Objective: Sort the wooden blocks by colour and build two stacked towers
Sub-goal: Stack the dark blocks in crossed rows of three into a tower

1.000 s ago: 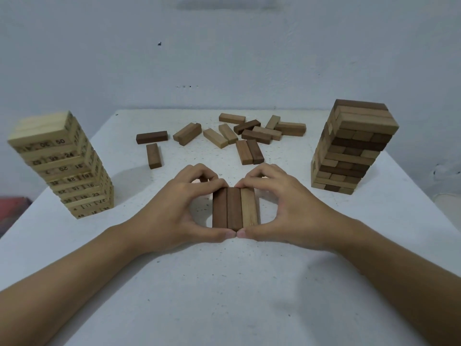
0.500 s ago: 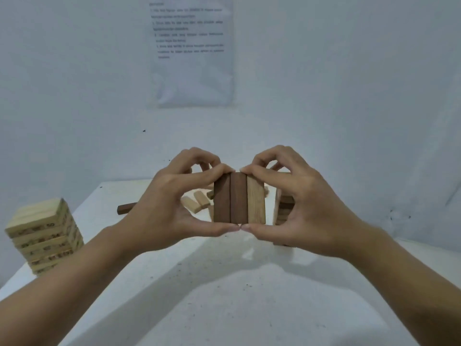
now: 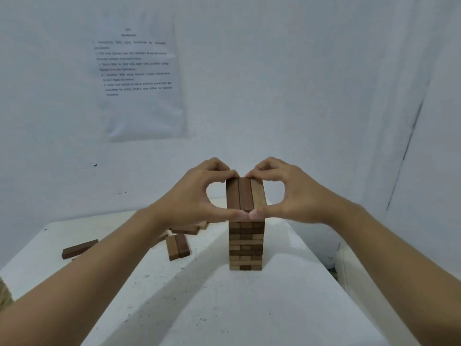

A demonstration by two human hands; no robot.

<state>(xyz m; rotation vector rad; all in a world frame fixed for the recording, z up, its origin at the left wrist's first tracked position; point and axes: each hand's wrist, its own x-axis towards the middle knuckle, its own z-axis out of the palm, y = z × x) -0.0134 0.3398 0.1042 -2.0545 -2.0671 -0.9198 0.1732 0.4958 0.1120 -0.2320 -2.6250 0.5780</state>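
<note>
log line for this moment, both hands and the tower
left hand: pinches three-block layer | right hand: pinches same layer | layer: over brown tower top, contact unclear | loose blocks: on table

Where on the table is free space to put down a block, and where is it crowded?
Bare: the near table in front of the brown tower, and the strip right of it. Crowded: left of the tower, where loose blocks lie.

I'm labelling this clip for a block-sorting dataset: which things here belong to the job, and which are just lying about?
In the job:
- left hand and right hand, together pinching the row of three blocks
- brown tower directly below that row
- loose blocks on the table

Just there:
- printed sheet on the wall
- white table
</note>
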